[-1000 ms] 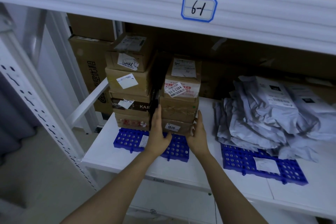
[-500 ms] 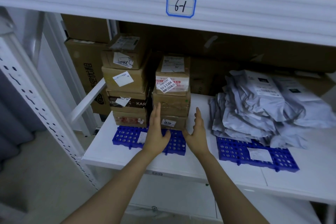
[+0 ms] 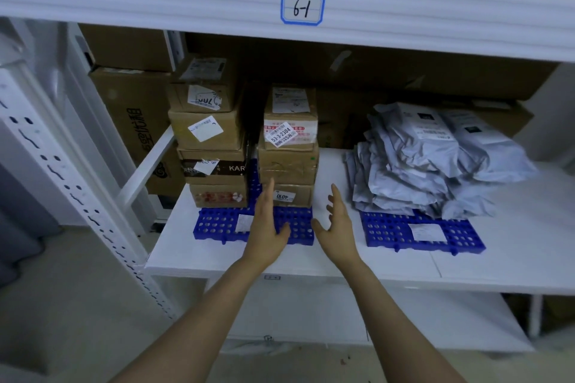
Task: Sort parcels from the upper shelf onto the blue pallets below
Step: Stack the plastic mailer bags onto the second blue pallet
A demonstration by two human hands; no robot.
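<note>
I see the left hand (image 3: 267,224) flat, fingers straight, empty, over the left blue perforated plastic pallet (image 3: 217,225). Brown cardboard parcels (image 3: 287,165) stacked just beyond fingertips. Right hand (image 3: 337,222) spread wide, empty, over bare white shelf (image 3: 342,264); grey plastic mailer bags (image 3: 435,165) to its right.

Both hands empty: left hand (image 3: 268,228), right hand (image 3: 337,224), fingers spread.

Parcel storeroom, white metal racking (image 3: 71,186), shelf tag 6-1 (image 3: 302,8), labelled cartons (image 3: 289,146), grey mailer bags (image 3: 435,165)
</note>
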